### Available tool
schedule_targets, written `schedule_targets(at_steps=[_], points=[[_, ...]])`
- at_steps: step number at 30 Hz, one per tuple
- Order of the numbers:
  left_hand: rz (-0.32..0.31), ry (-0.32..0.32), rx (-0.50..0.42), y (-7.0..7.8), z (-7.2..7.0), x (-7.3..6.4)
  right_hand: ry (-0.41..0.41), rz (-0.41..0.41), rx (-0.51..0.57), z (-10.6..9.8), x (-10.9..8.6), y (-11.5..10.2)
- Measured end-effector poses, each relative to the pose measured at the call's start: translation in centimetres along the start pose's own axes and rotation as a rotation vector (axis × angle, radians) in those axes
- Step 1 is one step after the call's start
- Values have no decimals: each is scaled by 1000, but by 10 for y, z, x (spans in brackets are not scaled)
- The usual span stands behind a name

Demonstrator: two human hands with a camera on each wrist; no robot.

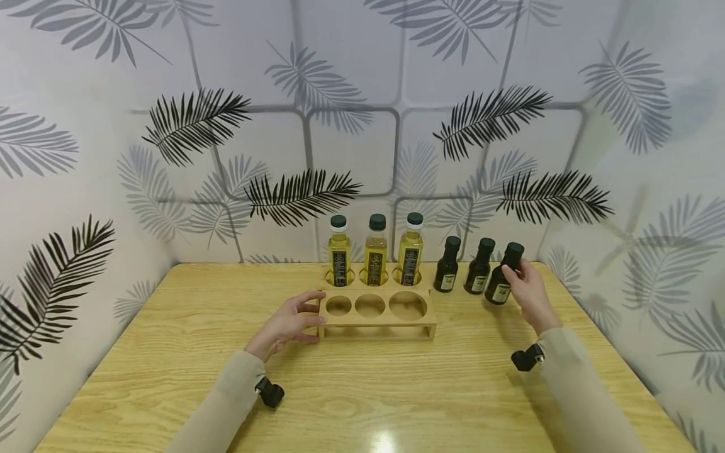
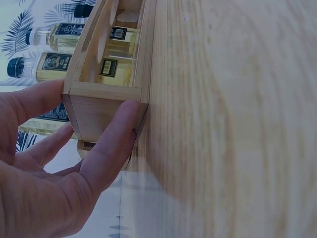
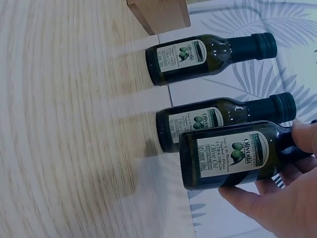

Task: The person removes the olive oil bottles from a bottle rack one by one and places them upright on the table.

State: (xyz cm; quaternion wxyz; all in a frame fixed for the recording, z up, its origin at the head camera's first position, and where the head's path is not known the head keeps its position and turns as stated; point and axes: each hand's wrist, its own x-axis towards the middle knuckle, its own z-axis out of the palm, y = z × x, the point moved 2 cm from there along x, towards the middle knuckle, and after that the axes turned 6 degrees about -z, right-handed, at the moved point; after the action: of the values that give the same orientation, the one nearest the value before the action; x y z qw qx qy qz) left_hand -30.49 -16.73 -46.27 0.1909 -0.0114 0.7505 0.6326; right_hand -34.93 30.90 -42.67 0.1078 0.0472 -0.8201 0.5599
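My right hand [image 1: 531,294] grips a dark olive oil bottle [image 3: 230,156] by its neck, thumb on one side and fingers on the other. In the head view this bottle leans slightly right. Two matching dark bottles, a middle one [image 1: 479,267] and a left one [image 1: 447,265], stand beside it on the table. My left hand [image 1: 289,324] touches the left end of a two-tier wooden rack [image 1: 376,319], its fingers spread and fairly straight against the end panel [image 2: 101,111]. Three round holes in the front tier hold nothing.
Three clear bottles of yellow oil with green caps, left [image 1: 339,255], middle [image 1: 376,251] and right [image 1: 410,251], stand in the rack's back row. Behind the wooden table [image 1: 362,384] hangs a leaf-patterned backdrop [image 1: 351,157], which also rises at both sides.
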Motion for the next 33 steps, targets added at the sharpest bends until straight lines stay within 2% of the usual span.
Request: schedule_targets(at_steps=[9, 19, 28, 33], points=[[-3, -9, 2, 0, 1, -1, 20, 20, -15, -7, 6, 12], [-2, -14, 2, 2, 0, -2, 0, -7, -41, -15, 18, 24], [18, -26, 5, 2, -1, -2, -14, -68, -55, -22, 27, 29], [12, -20, 1, 0, -1, -1, -28, -64, -53, -21, 33, 35]])
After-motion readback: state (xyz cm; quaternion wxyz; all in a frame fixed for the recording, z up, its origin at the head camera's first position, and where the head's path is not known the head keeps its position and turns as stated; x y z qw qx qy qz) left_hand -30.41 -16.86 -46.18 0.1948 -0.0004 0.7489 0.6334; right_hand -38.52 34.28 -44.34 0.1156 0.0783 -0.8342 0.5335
